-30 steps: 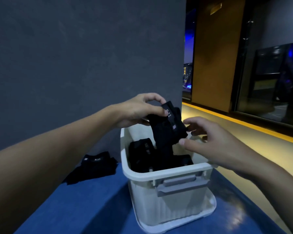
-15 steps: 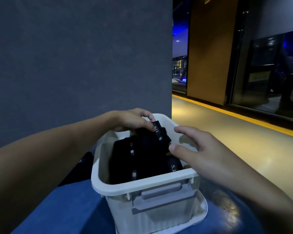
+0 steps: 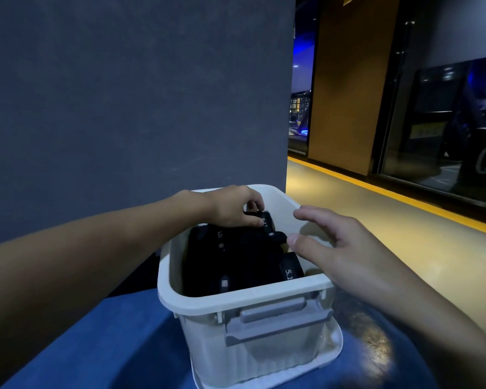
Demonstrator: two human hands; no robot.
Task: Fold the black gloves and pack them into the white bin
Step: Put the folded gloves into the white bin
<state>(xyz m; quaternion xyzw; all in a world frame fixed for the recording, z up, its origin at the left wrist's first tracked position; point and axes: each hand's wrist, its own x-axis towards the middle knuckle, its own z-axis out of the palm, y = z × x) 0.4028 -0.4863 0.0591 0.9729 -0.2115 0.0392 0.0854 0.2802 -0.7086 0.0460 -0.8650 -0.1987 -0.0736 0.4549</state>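
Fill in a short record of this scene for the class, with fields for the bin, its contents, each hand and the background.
White bin: open-topped, standing on the blue table
Contents: folded black gloves with white markings
Left hand: pinches the top glove near the bin's far side
Right hand: open, fingers spread, thumb tip beside the top glove
Background: grey wall

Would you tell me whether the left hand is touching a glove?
Touching: the head view shows the left hand pinching the cuff of a glove between thumb and fingers, over the bin.
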